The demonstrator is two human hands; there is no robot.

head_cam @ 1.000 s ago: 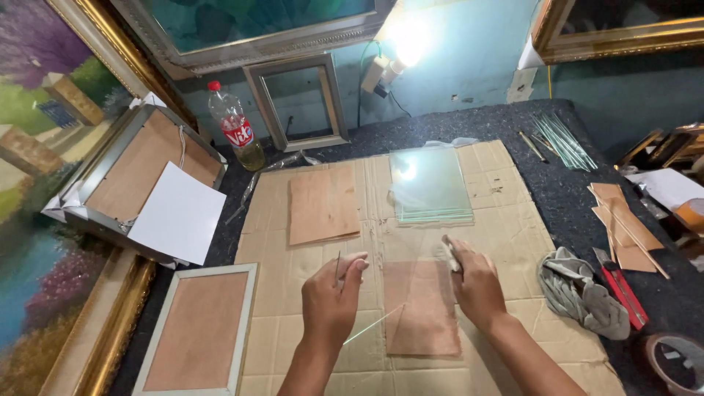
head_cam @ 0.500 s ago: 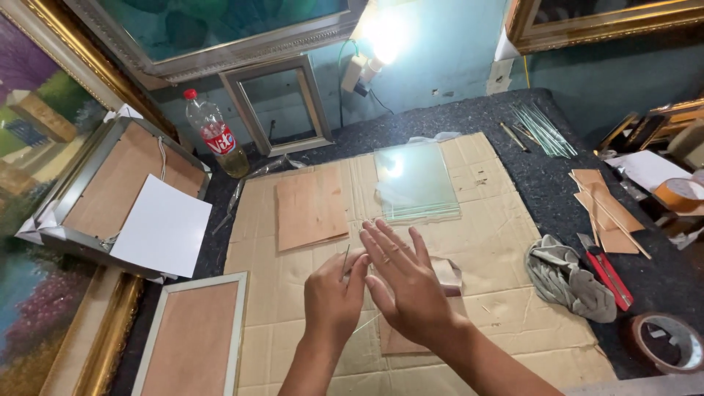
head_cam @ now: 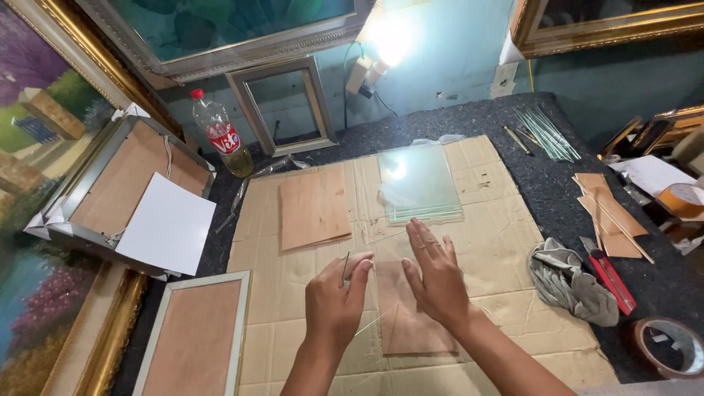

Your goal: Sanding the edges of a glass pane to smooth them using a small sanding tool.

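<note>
My left hand (head_cam: 334,301) pinches the left edge of a clear glass pane (head_cam: 381,246), which lies over a small brown board (head_cam: 414,323) on the cardboard sheet (head_cam: 279,293). My right hand (head_cam: 436,275) rests flat on the same pane, fingers stretched out and pointing away from me, holding nothing. The two hands are close together near the front middle of the cardboard. The pane's edges show only as thin bright lines.
A stack of glass panes (head_cam: 419,183) and another brown board (head_cam: 314,207) lie farther back. At left are a plastic bottle (head_cam: 220,136), an upturned frame with white paper (head_cam: 167,226) and a white-framed backing (head_cam: 194,337). At right lie a grey cloth (head_cam: 572,282), red cutter (head_cam: 607,273), tape roll (head_cam: 671,345) and brown strips (head_cam: 609,213).
My right hand left the pane's right edge, swept across its top toward my left hand, and now lies flat just right of it. My left hand kept its pinch.
</note>
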